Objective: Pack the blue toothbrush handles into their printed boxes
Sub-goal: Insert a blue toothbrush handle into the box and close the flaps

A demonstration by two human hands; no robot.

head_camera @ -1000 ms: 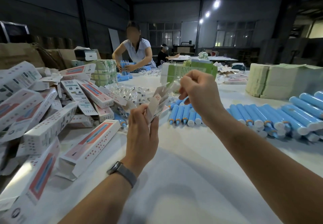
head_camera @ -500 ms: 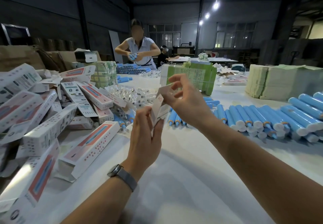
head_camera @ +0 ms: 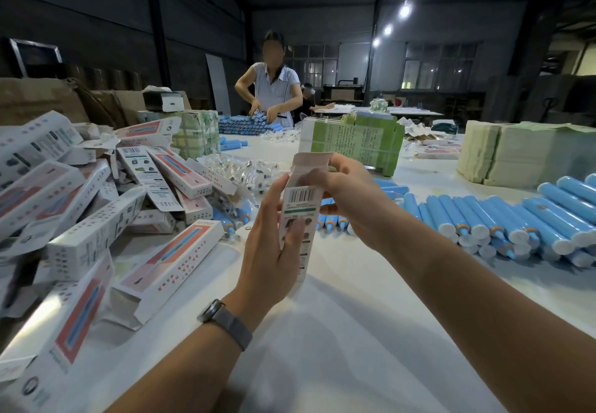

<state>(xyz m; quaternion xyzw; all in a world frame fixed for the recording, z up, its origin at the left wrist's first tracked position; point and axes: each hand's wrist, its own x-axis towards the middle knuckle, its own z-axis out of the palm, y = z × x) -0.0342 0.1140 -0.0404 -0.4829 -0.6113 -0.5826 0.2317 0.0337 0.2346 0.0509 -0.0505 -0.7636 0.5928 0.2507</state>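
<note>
1. white table (head_camera: 322,348) under both hands.
2. heap of printed boxes (head_camera: 96,206) well off to the thumb side of the left hand.
3. rows of blue toothbrush handles (head_camera: 503,219) beyond the right hand's knuckles.
4. left hand (head_camera: 271,245) grips an upright printed box (head_camera: 298,206), fingers curled over its barcode face.
5. right hand (head_camera: 351,200) pinches the box's open top flap (head_camera: 311,162) between its fingertips.

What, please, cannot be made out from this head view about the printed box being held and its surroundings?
- Inside of the upright white printed cardboard box: hidden by its own walls and the right hand; contents unknown.
- Box lower end: covered by the left hand.
- Small print on the green paper stack: too small.
- Blue toothbrush handles at right: cut off by the edge.
</note>
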